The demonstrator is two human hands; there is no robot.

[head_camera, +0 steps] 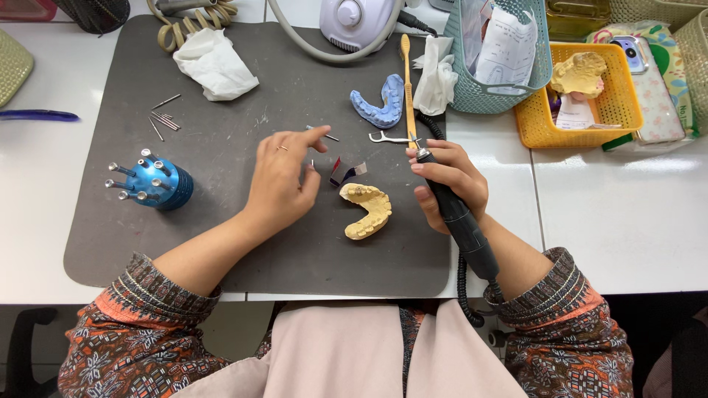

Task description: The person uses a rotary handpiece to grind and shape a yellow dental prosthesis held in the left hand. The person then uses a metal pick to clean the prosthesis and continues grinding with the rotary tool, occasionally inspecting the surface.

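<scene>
Handpiece (457,214), dark & pen-shaped, is held in the right hand (446,180): fingers are wrapped tight round its front end, tip pointing up & away from the body, coiled cord (464,287) trailing off the near edge of the bench (627,214). Long axis runs diagonally, tip at upper left, tail at lower right toward the sleeve.

Yellow dental cast (366,210) lies on the grey mat (221,221), between both hands, its arch open toward lower left. It sits just left of the right hand & just right of the left hand (284,180); neither hand touches it. Both look about equally near; the handpiece tip is above & to the right of it. Left hand is empty, palm down, fingers loosely spread, index finger stretched toward a small metal pin (324,134); contact w/ the pin cannot be told.

Counts: 1 yellow cast on the mat, 1 blue impression (380,107) further back, 1 more pale cast in the yellow basket (527,121). 1 blue bur stand (158,184) at left w/ several burs sticking out. A small group of loose pins (164,119), approx 5, exact no. unclear. 2 crumpled tissues (214,63). 1 toothbrush (407,81). 1 small red-blue strip (346,172) by the cast. 1 teal basket (501,96).
</scene>
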